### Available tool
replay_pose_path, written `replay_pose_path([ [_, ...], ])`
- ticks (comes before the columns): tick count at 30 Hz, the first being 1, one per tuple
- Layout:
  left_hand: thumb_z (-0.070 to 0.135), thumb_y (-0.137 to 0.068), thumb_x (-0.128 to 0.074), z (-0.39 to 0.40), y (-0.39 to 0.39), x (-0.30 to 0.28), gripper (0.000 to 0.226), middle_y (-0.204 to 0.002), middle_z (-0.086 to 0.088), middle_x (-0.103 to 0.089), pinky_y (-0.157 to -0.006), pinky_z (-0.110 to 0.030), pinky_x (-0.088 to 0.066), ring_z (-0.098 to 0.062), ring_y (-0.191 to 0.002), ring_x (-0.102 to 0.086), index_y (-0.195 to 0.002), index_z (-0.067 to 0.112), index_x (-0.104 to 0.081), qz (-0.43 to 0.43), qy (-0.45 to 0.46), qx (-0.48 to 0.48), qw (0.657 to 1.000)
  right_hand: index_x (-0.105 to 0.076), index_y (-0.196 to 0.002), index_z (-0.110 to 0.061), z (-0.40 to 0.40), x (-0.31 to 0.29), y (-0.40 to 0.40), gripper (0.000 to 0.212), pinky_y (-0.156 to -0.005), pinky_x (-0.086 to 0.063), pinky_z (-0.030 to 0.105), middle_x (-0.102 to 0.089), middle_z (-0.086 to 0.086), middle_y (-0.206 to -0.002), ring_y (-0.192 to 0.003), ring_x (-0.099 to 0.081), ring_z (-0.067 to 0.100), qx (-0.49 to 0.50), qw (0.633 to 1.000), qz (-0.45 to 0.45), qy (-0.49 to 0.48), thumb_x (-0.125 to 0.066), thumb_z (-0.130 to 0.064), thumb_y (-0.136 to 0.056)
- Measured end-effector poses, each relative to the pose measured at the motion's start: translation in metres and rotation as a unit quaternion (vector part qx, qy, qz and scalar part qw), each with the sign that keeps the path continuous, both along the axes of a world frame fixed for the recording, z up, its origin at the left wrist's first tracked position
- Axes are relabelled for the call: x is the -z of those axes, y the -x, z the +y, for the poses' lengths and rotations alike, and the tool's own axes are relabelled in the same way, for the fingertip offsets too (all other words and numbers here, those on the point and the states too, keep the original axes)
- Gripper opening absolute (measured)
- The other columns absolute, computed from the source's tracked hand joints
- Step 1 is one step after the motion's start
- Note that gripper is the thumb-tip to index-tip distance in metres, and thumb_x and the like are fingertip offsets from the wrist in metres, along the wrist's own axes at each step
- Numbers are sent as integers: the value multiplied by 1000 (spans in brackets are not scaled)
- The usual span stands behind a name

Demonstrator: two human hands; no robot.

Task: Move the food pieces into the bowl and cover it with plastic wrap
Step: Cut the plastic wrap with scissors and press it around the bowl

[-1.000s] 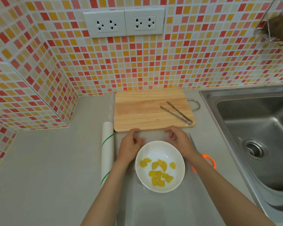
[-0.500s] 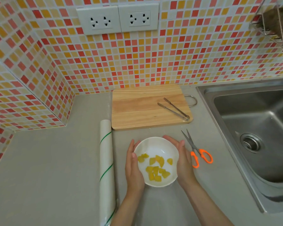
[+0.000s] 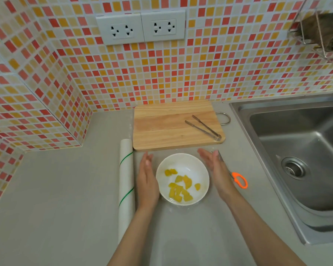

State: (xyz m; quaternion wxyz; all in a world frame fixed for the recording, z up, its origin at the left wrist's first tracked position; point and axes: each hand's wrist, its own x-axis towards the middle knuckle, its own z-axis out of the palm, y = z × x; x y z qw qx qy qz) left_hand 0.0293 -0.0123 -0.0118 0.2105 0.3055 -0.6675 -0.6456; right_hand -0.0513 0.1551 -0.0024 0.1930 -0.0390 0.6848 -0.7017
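Note:
A white bowl (image 3: 183, 162) stands on the grey counter and holds several yellow food pieces (image 3: 179, 188). A thin clear film seems to lie over the bowl and the counter around it, though it is hard to make out. My left hand (image 3: 146, 179) is flat and upright against the bowl's left side, fingers straight. My right hand (image 3: 214, 169) is held flat just right of the bowl, a small gap away, holding nothing. The plastic wrap roll (image 3: 126, 187), white with green stripes, lies lengthwise to the left of my left hand.
A wooden cutting board (image 3: 167, 125) with metal tongs (image 3: 206, 129) lies behind the bowl. Orange-handled scissors (image 3: 237, 179) rest partly under my right hand. A steel sink (image 3: 300, 160) fills the right side. Tiled walls close off the back and left.
Both hands went from the bowl's far rim to cupping its sides, then opened flat. The right hand has since drawn slightly away from the bowl.

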Motion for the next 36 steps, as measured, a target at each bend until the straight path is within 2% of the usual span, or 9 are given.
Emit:
replay_pose_path([
  [6, 36, -101, -29, 33, -20, -5, 44, -142, 17, -43, -99, -5, -32, 16, -123, -40, -144, 27, -35, 16, -7, -2, 1000, -60, -122, -16, -21, -14, 16, 74, -84, -49, 10, -66, -7, -118, -106, -62, -5, -119, 993, 7, 2, -22, -64, -82],
  [9, 31, -101, -33, 36, -18, -1, 43, -141, 14, -45, -106, -21, -33, 1, -128, -42, -143, 28, -36, 8, 18, 2, 1000, -62, -114, -27, -28, -1, 15, 60, -93, -50, 23, -62, -2, -126, -112, -61, 7, -118, 992, -37, 3, -16, -57, -91],
  [14, 27, -101, -37, 29, -7, -4, 34, -117, 21, -61, -95, -18, -42, 2, -112, -56, -128, 25, -57, 18, 2, -55, 998, -63, -115, -32, -25, 17, 12, 67, -101, -45, 41, -64, 1, -126, -116, -60, 21, -101, 983, -139, 64, -13, -67, -87],
  [18, 19, -100, -38, 35, -4, -4, 30, -109, 17, -66, -97, -29, -47, -2, -106, -60, -107, 25, -66, 41, -14, -116, 992, -58, -118, -19, -29, 11, 12, 58, -108, -38, 45, -59, 9, -129, -118, -56, 24, 76, 994, -74, 35, -16, -53, -96],
  [21, 16, -100, -38, 40, -3, -4, 28, -115, 9, -65, -103, -39, -45, -7, -111, -58, -113, 18, -63, 50, -50, -166, 984, -49, -129, -18, -23, 5, -4, 46, -102, -35, 27, -53, 7, -134, -125, -51, 18, 253, 965, 3, 64, -20, -37, -100],
  [25, 23, -97, -41, 49, -8, -2, 31, -132, -3, -52, -105, -46, -42, -19, -122, -51, -126, 19, -51, 60, -83, -158, 982, -35, -139, -32, -26, 7, -46, 51, -95, -34, 9, -41, -10, -143, -131, -39, 1, 241, 965, 44, 87, -21, -52, -95],
  [29, 25, -99, -38, 46, -16, 0, 29, -129, 7, -50, -99, -32, -41, 0, -112, -51, -127, 29, -46, 48, -64, -135, 988, -26, -144, -30, -38, 8, -45, 68, -110, -32, 31, -40, -1, -146, -133, -39, 10, 211, 973, 37, 90, -21, -64, -85],
  [32, 23, -101, -34, 23, -13, -1, 31, -111, -1, -60, -86, -35, -44, -20, -91, -56, -128, 19, -49, 24, -54, -145, 988, -31, -142, -25, -37, 7, -22, 60, -110, -35, 36, -48, 9, -141, -128, -47, 17, 187, 978, 5, 91, -16, -53, -92],
  [36, 15, -101, -33, -2, -2, -6, 30, -87, -3, -58, -74, -29, -42, -16, -73, -51, -104, 14, -63, 47, -45, -122, 990, -29, -144, -25, -33, 1, -5, 51, -109, -30, 31, -40, 3, -147, -129, -46, 15, 219, 972, 40, 71, -12, -41, -99],
])
